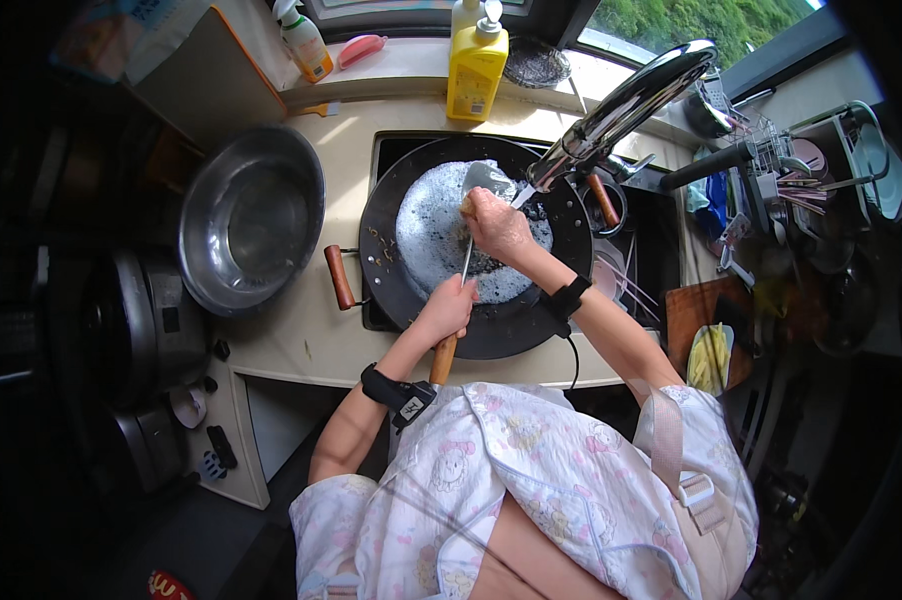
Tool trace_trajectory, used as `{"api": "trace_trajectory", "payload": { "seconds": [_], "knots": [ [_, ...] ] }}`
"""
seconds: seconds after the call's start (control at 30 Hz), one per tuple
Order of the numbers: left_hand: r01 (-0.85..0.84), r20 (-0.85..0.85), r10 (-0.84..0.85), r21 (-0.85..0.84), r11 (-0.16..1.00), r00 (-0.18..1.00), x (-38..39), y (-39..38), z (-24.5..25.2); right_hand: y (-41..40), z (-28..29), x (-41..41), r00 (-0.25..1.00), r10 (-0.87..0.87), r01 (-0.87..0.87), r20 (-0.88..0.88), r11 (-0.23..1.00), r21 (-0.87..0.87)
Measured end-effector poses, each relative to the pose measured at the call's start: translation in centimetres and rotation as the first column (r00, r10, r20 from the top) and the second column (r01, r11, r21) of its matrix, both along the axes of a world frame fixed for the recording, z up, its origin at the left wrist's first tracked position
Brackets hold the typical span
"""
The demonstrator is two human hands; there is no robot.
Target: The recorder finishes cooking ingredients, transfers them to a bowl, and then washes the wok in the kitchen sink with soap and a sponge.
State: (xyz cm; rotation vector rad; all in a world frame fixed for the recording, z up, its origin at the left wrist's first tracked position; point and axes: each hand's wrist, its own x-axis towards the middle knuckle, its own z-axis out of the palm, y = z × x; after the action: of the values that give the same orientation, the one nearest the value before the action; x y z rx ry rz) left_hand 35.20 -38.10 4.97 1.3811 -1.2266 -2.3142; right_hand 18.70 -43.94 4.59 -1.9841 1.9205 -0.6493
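Observation:
A wide dark wok with wooden handles sits over the sink, with foamy water inside. My left hand grips the shaft of a metal spatula just above its wooden handle. Near the blade, my right hand is closed around something small and tan, perhaps a scrubber, mostly hidden by the fingers. The blade lies over the foam. Water runs from the chrome faucet just right of the blade. Brown food bits cling to the wok's left wall.
A large steel basin stands left of the wok. Behind are a yellow pump bottle, a spray bottle and an orange-handled brush. Rightward are bowls and chopsticks in the sink, a dish rack and a dish of pale cut strips on a board.

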Motion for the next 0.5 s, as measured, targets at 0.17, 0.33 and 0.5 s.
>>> {"api": "trace_trajectory", "payload": {
  "seconds": [0.17,0.33,0.5],
  "knots": [
    [0.116,-0.004,-0.116,0.019,0.993,0.993,0.3,0.5,-0.7,-1.9,-2.2,-3.4,0.972,-0.177,0.181,-0.156,0.983,0.011],
    [0.237,0.348,-0.056,-0.501,0.833,0.936,1.8,1.5,-2.1,-2.1,-1.8,-8.5,0.859,-0.511,0.497,-0.030,0.820,0.284],
    [0.369,0.516,0.103,-0.724,0.583,0.851,1.7,1.6,-0.9,-0.1,-0.6,-11.6,0.943,-0.314,0.328,0.113,0.934,-0.140]
  ]
}}
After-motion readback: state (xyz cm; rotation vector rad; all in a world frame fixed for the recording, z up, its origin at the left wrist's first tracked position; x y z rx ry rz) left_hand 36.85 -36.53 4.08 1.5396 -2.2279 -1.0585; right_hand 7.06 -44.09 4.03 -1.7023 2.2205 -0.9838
